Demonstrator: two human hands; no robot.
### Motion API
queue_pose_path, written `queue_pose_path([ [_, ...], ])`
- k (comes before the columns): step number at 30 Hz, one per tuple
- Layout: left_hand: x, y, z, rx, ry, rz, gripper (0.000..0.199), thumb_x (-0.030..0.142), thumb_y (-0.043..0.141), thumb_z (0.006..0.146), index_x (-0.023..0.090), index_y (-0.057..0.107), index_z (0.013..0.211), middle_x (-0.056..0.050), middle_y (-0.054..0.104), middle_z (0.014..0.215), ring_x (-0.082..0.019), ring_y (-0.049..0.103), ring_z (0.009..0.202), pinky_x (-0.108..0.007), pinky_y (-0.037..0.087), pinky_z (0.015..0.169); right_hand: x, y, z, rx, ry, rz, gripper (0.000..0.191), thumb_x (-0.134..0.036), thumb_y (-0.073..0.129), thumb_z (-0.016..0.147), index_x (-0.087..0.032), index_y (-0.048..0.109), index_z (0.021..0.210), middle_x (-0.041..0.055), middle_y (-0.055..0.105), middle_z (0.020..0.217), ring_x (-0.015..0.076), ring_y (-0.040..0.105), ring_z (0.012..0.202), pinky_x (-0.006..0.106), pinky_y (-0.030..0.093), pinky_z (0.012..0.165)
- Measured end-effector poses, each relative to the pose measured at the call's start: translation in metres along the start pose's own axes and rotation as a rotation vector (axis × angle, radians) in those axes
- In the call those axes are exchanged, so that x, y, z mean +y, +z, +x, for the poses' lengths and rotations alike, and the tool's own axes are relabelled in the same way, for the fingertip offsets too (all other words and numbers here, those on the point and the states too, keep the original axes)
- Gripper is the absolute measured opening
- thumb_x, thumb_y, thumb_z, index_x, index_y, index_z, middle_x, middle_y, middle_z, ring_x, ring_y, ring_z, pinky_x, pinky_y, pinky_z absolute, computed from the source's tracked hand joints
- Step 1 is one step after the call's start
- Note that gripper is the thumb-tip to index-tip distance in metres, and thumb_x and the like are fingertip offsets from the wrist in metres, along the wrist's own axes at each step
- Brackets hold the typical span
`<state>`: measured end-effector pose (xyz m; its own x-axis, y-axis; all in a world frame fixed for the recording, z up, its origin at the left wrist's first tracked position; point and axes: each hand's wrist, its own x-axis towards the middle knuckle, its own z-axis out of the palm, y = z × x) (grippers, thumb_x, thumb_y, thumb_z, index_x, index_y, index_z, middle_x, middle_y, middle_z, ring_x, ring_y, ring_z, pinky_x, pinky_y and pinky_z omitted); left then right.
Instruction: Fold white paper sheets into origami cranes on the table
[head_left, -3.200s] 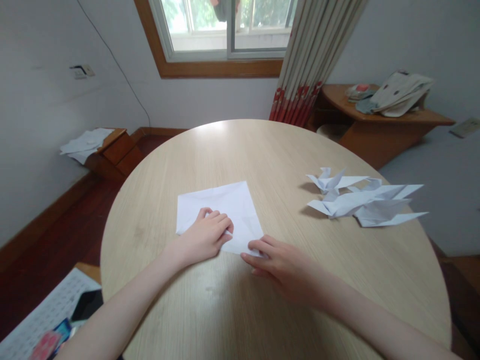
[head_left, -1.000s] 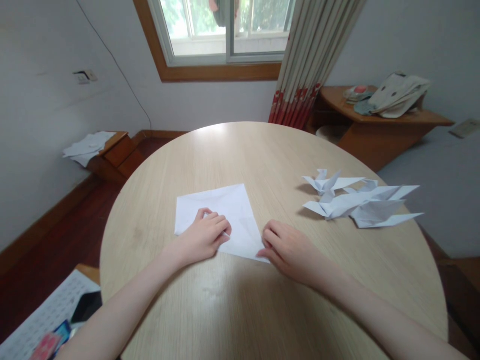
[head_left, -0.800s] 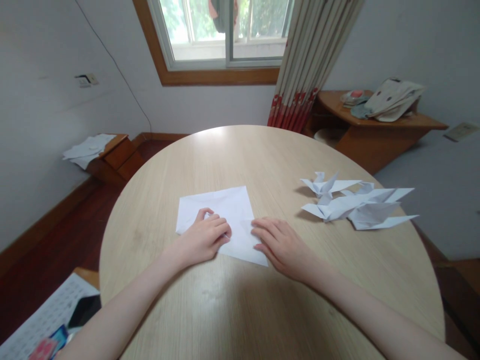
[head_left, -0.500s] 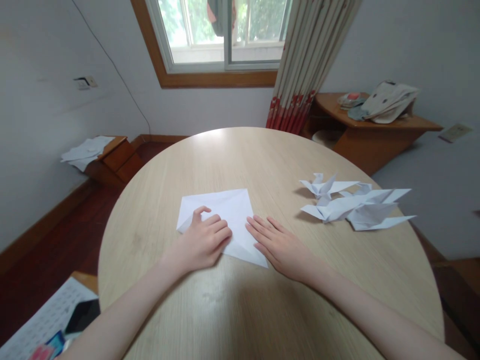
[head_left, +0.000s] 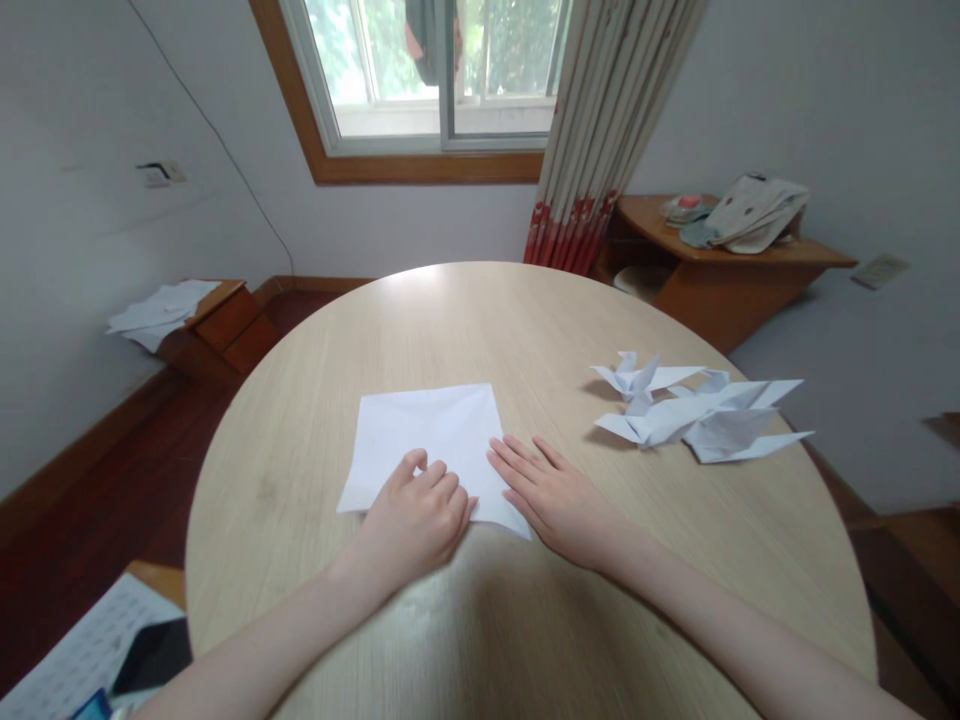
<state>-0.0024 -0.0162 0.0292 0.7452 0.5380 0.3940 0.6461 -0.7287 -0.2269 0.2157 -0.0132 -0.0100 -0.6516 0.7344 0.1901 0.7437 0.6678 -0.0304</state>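
A white sheet of paper (head_left: 427, 425) with faint creases lies on the round table (head_left: 495, 320). My left hand (head_left: 420, 520) is at its near edge, fingers curled in and closed on the paper there; the fingertips are partly hidden. That edge bows slightly upward between the near corners. On the right side of the sheet my right hand (head_left: 559, 500) lies flat, its fingers stretched out over the paper's edge. Several folded white paper birds (head_left: 697, 410) sit grouped on the table to the right of my right hand.
At lower left, a dark phone (head_left: 154, 655) and a printed sheet (head_left: 82, 640) lie on a lower surface. Papers (head_left: 161, 310) rest on a small wooden cabinet at far left. A bag (head_left: 757, 215) lies on a wooden desk at back right, beside the curtain (head_left: 592, 130).
My left hand has moved toward me to the paper's near edge. The sheet's left side, folded over before, now lies more opened out. My right hand stays nearly in place.
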Motion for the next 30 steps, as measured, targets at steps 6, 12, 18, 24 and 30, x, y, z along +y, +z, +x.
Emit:
queue_pose_path([
  [6,0.012,0.003,-0.002,-0.394,-0.068,-0.142,0.025,0.031,0.050,0.094,0.015,0.060,0.079,-0.005,0.065,0.079,-0.023,0.061,0.072,-0.037,0.041,0.068,-0.001,-0.002,0.001,-0.024,0.001,-0.012,0.044,-0.020,0.033,0.099,-0.007,0.045,0.139,0.0140,0.043,0.146,0.0276,0.038,0.137,0.054,0.037,0.108],
  [12,0.019,0.002,-0.002,-0.534,-0.292,-0.132,0.029,0.042,0.055,0.092,0.014,0.059,0.097,-0.011,0.065,0.101,-0.030,0.061,0.093,-0.042,0.049,0.072,0.000,0.000,0.002,-0.014,0.012,-0.028,0.044,-0.020,0.034,0.098,-0.006,0.046,0.138,0.0150,0.043,0.146,0.0284,0.037,0.137,0.054,0.036,0.109],
  [18,0.008,0.026,-0.007,-0.421,-0.395,-0.095,0.038,0.039,0.052,0.094,0.008,0.056,0.114,-0.023,0.044,0.142,-0.036,0.038,0.135,-0.050,0.038,0.104,0.002,-0.002,0.003,0.014,0.045,0.010,0.042,-0.024,0.042,0.096,-0.002,0.054,0.130,0.0201,0.045,0.143,0.0315,0.036,0.137,0.052,0.038,0.109],
  [24,0.005,0.040,-0.005,-0.500,-0.545,-0.143,0.052,0.030,0.040,0.098,0.009,0.033,0.145,-0.023,0.022,0.154,-0.037,0.016,0.143,-0.055,0.024,0.113,0.004,-0.003,0.000,0.014,0.046,0.114,0.042,-0.024,0.043,0.096,-0.004,0.055,0.130,0.0203,0.048,0.140,0.0301,0.041,0.134,0.051,0.039,0.109],
  [30,-0.001,0.040,0.005,-0.529,-0.693,-0.123,0.056,0.031,0.037,0.098,0.011,0.027,0.149,-0.023,0.014,0.155,-0.037,0.006,0.144,-0.056,0.016,0.115,0.001,-0.006,-0.003,0.043,-0.018,0.224,0.039,-0.022,0.043,0.096,-0.008,0.057,0.129,0.0176,0.054,0.136,0.0284,0.044,0.132,0.053,0.037,0.109],
])
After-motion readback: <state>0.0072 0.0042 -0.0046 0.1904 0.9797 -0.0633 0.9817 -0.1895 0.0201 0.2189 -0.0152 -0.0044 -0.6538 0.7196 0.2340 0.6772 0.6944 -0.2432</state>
